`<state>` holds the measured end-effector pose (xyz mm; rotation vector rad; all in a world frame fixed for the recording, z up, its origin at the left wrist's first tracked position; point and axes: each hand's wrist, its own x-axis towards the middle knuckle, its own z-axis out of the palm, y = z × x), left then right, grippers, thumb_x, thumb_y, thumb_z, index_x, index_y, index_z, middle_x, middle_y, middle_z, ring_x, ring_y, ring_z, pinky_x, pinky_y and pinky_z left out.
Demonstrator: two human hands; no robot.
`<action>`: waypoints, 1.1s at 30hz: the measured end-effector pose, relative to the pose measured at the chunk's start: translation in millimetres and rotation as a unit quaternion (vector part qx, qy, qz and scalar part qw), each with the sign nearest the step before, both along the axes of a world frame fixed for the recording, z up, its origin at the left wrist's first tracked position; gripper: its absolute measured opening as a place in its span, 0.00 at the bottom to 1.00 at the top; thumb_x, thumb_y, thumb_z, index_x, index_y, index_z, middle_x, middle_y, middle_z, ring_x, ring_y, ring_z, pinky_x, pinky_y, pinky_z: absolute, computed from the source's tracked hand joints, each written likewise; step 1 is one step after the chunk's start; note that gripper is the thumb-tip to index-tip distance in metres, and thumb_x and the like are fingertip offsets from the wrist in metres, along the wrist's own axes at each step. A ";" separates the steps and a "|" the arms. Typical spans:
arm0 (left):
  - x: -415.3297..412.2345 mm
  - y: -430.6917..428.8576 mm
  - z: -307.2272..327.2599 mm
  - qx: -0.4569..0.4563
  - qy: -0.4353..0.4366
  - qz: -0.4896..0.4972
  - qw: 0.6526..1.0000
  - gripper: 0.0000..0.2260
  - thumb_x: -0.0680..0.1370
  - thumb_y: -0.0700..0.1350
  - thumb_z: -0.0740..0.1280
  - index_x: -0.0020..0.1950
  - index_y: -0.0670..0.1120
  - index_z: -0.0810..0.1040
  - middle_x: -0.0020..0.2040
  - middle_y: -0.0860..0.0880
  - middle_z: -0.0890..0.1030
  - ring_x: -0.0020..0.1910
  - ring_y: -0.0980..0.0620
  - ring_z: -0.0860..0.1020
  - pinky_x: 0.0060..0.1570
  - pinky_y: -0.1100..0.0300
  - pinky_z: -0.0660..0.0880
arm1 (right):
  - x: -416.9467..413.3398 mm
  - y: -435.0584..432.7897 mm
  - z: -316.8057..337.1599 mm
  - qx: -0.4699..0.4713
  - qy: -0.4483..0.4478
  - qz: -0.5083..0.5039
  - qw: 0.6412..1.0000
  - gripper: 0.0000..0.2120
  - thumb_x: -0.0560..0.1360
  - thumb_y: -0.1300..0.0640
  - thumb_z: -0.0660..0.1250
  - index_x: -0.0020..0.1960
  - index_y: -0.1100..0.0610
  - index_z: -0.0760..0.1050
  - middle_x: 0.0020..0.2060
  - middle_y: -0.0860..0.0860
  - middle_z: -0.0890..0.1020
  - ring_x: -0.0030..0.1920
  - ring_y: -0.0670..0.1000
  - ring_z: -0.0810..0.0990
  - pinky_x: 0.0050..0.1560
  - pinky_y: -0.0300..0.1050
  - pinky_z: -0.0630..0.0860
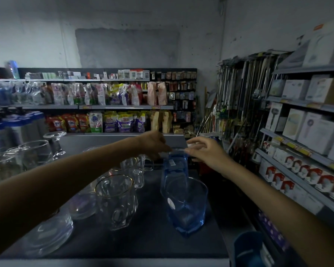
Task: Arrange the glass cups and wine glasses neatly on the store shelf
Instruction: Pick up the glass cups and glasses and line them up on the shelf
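Alignment is judged the purpose — the rear blue cup (176, 164), standing far back on the shelf (152, 243), is pinched at its rim by left hand (152, 144) and right hand (206, 151).

- Frame centre: left hand (152, 144) and right hand (206, 151) pinch the rim of the far blue cup (175, 166).
- Near blue cup (187, 207) just below it.
- Gold-rimmed mug (116, 201) lower centre-left, on the dark shelf top (143, 241).

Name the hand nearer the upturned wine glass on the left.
Left. The left hand is right of the upturned wine glass, at the rim of the far blue cup; the right hand is beyond that cup, farther right.
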<state>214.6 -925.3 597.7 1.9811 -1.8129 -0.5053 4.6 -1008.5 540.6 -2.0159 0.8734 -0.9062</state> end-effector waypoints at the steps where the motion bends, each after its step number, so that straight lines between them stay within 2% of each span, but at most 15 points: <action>1: 1.6 6.2 5.0 -0.036 -0.052 -0.011 0.998 0.15 0.82 0.48 0.70 0.65 0.40 0.79 0.58 0.41 0.83 0.52 0.46 0.83 0.51 0.55 0.82 | -3.2 3.4 1.7 -0.045 -0.001 -0.023 0.999 0.15 0.77 0.50 0.76 0.62 0.50 0.80 0.49 0.48 0.84 0.51 0.47 0.84 0.48 0.42 0.82; 2: 2.9 13.2 9.7 -0.071 -0.093 -0.032 0.993 0.14 0.81 0.48 0.70 0.64 0.42 0.80 0.58 0.44 0.84 0.51 0.50 0.83 0.48 0.60 0.80 | -6.5 7.7 2.5 -0.081 -0.005 -0.032 0.996 0.13 0.76 0.50 0.77 0.59 0.49 0.81 0.47 0.48 0.83 0.47 0.47 0.84 0.48 0.44 0.82; 4: 4.4 28.4 15.7 -0.073 -0.101 -0.084 0.989 0.14 0.81 0.50 0.70 0.63 0.44 0.81 0.56 0.48 0.84 0.48 0.53 0.83 0.44 0.64 0.79 | -12.5 18.9 4.3 -0.100 -0.004 0.005 0.995 0.09 0.76 0.50 0.76 0.56 0.48 0.82 0.46 0.49 0.83 0.44 0.50 0.85 0.49 0.50 0.85; 6: 6.0 39.4 13.0 -0.015 -0.089 -0.114 0.989 0.16 0.80 0.52 0.71 0.65 0.46 0.80 0.56 0.49 0.85 0.48 0.52 0.85 0.46 0.59 0.83 | -14.8 29.0 2.9 -0.060 0.020 0.070 0.996 0.10 0.77 0.51 0.75 0.57 0.49 0.82 0.48 0.51 0.83 0.45 0.53 0.87 0.50 0.51 0.86; 9: 4.7 43.9 1.5 0.013 -0.092 -0.126 0.988 0.18 0.79 0.55 0.72 0.64 0.47 0.81 0.55 0.47 0.85 0.52 0.46 0.85 0.50 0.49 0.84 | -15.0 32.4 -2.5 -0.033 0.060 0.109 0.992 0.15 0.76 0.50 0.76 0.62 0.49 0.81 0.54 0.52 0.83 0.49 0.50 0.87 0.53 0.44 0.82; 12: 0.2 44.7 -3.1 0.012 -0.065 -0.116 0.991 0.17 0.77 0.55 0.74 0.60 0.46 0.82 0.52 0.46 0.86 0.48 0.47 0.85 0.47 0.52 0.83 | -17.9 33.4 -6.2 -0.006 0.043 0.119 0.992 0.19 0.73 0.51 0.79 0.63 0.48 0.81 0.60 0.49 0.83 0.56 0.47 0.86 0.60 0.44 0.82; 15: -2.9 44.3 -2.9 0.009 -0.104 -0.112 0.988 0.20 0.74 0.54 0.78 0.62 0.47 0.82 0.53 0.48 0.85 0.48 0.49 0.85 0.51 0.51 0.83 | -20.5 34.2 -10.5 0.003 0.030 0.124 0.992 0.22 0.70 0.52 0.81 0.62 0.47 0.82 0.62 0.44 0.83 0.63 0.48 0.83 0.64 0.47 0.80; 17: -6.3 43.0 -4.2 0.007 -0.113 -0.108 0.988 0.21 0.74 0.52 0.78 0.64 0.46 0.81 0.54 0.48 0.85 0.49 0.49 0.84 0.52 0.51 0.83 | -22.6 33.2 -15.1 0.005 0.023 0.117 0.993 0.23 0.69 0.53 0.82 0.62 0.46 0.82 0.61 0.45 0.83 0.61 0.48 0.84 0.63 0.49 0.81; 19: -9.3 40.6 -6.0 0.004 -0.101 -0.107 0.989 0.22 0.75 0.51 0.77 0.66 0.45 0.80 0.54 0.49 0.84 0.46 0.51 0.84 0.46 0.56 0.83 | -25.9 33.7 -15.4 0.011 0.012 0.108 0.994 0.22 0.69 0.55 0.82 0.61 0.47 0.82 0.60 0.47 0.84 0.58 0.46 0.85 0.62 0.48 0.82; 22: -11.5 37.1 -9.9 -0.006 -0.084 -0.095 0.992 0.24 0.75 0.51 0.78 0.68 0.46 0.77 0.57 0.50 0.83 0.44 0.55 0.82 0.39 0.64 0.78 | -28.6 33.9 -15.2 0.012 0.007 0.101 0.995 0.23 0.69 0.56 0.83 0.61 0.49 0.81 0.59 0.49 0.84 0.57 0.44 0.84 0.60 0.44 0.82; 25: -9.8 36.2 -13.3 -0.019 -0.083 -0.079 0.993 0.25 0.73 0.52 0.79 0.66 0.48 0.76 0.57 0.51 0.83 0.50 0.56 0.81 0.42 0.67 0.75 | -28.6 34.0 -18.7 0.026 -0.006 0.089 0.996 0.25 0.67 0.56 0.83 0.61 0.50 0.79 0.58 0.51 0.84 0.56 0.46 0.85 0.59 0.44 0.83; 28: -7.8 36.3 -16.8 -0.033 -0.085 -0.072 0.993 0.23 0.72 0.54 0.80 0.61 0.49 0.77 0.53 0.54 0.82 0.49 0.58 0.80 0.41 0.68 0.73 | -28.8 34.7 -23.1 0.032 -0.015 0.086 0.996 0.24 0.67 0.55 0.84 0.60 0.50 0.79 0.57 0.51 0.84 0.57 0.45 0.84 0.60 0.45 0.82; 33: -4.5 39.7 -18.1 -0.037 -0.060 -0.079 0.994 0.21 0.73 0.52 0.79 0.62 0.48 0.77 0.56 0.52 0.83 0.53 0.55 0.82 0.48 0.64 0.80 | -26.1 36.8 -23.1 0.024 -0.023 0.079 0.996 0.25 0.67 0.57 0.83 0.61 0.50 0.79 0.56 0.51 0.84 0.55 0.44 0.85 0.59 0.43 0.83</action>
